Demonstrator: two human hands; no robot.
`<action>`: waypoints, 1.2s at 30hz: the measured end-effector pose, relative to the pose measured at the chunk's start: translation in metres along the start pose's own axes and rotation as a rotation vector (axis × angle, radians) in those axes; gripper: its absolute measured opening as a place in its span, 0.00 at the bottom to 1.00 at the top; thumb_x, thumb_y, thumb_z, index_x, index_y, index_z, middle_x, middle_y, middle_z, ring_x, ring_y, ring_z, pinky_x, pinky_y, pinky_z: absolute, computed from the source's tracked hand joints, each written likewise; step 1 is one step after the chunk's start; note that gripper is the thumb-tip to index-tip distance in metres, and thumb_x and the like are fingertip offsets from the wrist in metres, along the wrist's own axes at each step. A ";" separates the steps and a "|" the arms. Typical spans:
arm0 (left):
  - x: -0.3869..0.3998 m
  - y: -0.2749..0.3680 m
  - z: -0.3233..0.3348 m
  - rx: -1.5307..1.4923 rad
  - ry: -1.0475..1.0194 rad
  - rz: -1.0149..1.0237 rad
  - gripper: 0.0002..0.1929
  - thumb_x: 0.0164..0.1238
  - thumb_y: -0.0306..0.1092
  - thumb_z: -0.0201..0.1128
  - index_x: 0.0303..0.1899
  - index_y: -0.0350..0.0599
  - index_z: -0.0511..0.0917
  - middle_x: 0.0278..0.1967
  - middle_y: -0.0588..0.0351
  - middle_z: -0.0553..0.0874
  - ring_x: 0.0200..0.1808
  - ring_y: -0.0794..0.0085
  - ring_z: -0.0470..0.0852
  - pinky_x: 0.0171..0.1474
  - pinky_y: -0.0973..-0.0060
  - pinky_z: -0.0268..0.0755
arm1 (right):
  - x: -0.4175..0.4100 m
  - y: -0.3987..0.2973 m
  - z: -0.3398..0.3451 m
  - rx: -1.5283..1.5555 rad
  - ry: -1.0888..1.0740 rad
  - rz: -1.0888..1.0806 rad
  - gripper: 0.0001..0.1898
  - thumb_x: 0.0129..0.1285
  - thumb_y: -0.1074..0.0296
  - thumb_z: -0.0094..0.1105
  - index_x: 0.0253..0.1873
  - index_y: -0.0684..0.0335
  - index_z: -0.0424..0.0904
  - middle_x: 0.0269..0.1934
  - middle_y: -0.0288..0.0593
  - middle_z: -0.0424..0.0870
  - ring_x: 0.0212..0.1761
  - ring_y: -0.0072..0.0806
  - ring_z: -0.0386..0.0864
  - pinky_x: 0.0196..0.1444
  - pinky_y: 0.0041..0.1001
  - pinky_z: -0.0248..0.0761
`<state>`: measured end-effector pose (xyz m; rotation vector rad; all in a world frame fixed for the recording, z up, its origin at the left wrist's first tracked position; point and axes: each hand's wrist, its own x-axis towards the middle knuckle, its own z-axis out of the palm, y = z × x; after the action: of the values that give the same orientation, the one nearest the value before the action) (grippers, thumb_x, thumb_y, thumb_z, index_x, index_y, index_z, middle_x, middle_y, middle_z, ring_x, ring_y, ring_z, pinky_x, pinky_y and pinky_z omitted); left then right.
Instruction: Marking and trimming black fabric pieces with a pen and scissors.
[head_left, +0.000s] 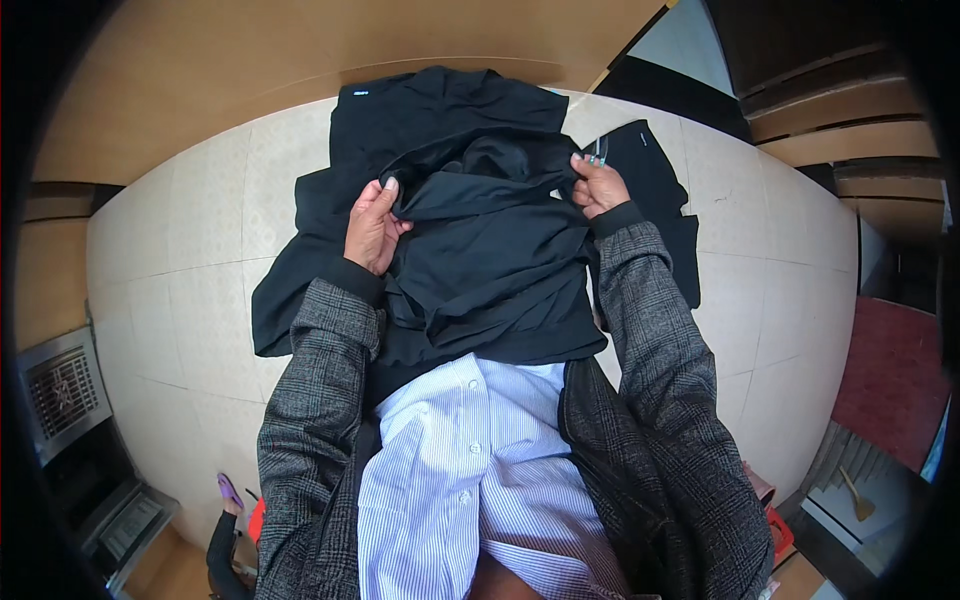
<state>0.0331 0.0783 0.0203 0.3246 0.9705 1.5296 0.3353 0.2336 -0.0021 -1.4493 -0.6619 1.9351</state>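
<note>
A dark fabric garment (495, 247) lies bunched in front of me, its upper edge raised between my hands. My left hand (373, 225) pinches that edge at the left, thumb on top. At the right, my right hand (598, 186) grips the same edge between thumb and fingers. The cloth hangs in loose folds toward my striped shirt. Behind it is another dark garment (442, 105) with a small pale mark near its left corner. To the right, partly hidden by my sleeve, lies a further dark garment (645, 161). Thin clear strips with blue-green ends stick up beside my right fingers.
Pale floor tiles (180, 262) surround the clothes, with a wooden panel (337, 45) beyond. A metal grille (66, 386) is at the left. Behind me, at the lower left, show a person's leg and purple slipper (229, 489). A dark red surface (889, 375) lies at the right.
</note>
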 end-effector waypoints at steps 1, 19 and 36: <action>0.001 0.000 -0.001 0.007 -0.010 -0.007 0.06 0.70 0.33 0.58 0.42 0.43 0.74 0.30 0.62 0.81 0.26 0.82 0.79 0.24 0.85 0.71 | -0.002 -0.004 -0.002 0.041 -0.015 -0.016 0.07 0.63 0.66 0.61 0.38 0.58 0.72 0.20 0.31 0.68 0.11 0.11 0.52 0.11 0.14 0.43; 0.000 0.006 -0.006 0.025 -0.024 -0.038 0.06 0.71 0.32 0.56 0.42 0.42 0.74 0.38 0.58 0.83 0.33 0.77 0.84 0.34 0.83 0.77 | -0.055 -0.033 0.026 0.356 -0.173 -0.078 0.06 0.63 0.70 0.62 0.38 0.56 0.72 0.20 0.28 0.66 0.11 0.10 0.50 0.11 0.12 0.41; 0.000 0.006 -0.006 -0.055 0.044 0.107 0.07 0.67 0.30 0.60 0.43 0.44 0.71 0.35 0.59 0.82 0.20 0.78 0.78 0.22 0.82 0.74 | -0.051 -0.051 0.027 -0.267 0.036 -0.428 0.09 0.54 0.76 0.67 0.35 0.63 0.73 0.22 0.34 0.74 0.13 0.15 0.63 0.14 0.14 0.53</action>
<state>0.0253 0.0765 0.0213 0.3091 0.9560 1.6643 0.3292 0.2298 0.0747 -1.3547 -1.1452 1.5278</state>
